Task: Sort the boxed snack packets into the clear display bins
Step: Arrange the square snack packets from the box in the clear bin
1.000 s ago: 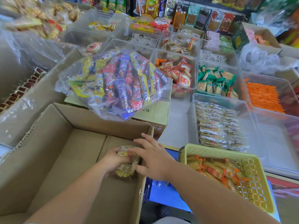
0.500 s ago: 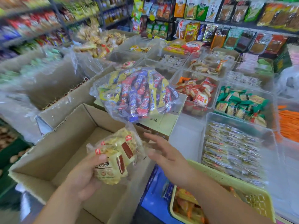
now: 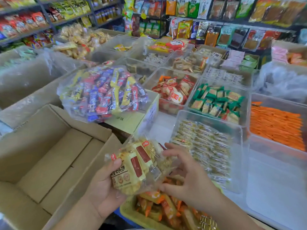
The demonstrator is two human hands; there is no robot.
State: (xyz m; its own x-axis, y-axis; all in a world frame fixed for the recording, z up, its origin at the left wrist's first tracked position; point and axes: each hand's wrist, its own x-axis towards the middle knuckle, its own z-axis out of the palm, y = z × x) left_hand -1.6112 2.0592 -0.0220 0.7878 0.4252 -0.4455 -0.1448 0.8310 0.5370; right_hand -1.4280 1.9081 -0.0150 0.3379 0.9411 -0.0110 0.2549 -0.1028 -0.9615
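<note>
The left hand [image 3: 103, 188] holds a clear bag of yellow snack packets [image 3: 132, 166]. The palm is under the bag and the thumb presses on its front. The right hand [image 3: 194, 180] is wide, with its fingers spread. The fingertips touch the loose plastic on the bag's other side, and the thumb sits near its bottom edge. I cannot tell if that thumb pinches the plastic yet.

The bag is up in the air, just past the right wall of the big brown box [image 3: 49, 155]. It is out of the box, not in it. The bag lies tilted. Its long way runs from low and close to the person, up and away, leaning away from the box. The left hand is on the box side of the bag and carries it. The right hand is on the far side from the box.

Right of the box and under the bag sits a yellow basket [image 3: 127, 213] with orange packets. Farther from the box on that same side is a clear bin [image 3: 211, 120] of pale packets, with more bins beyond it.

I think the next job is to open the bag or carry it away from the box to a bin. The right hand is nearer the bins, so it would likely lead.
</note>
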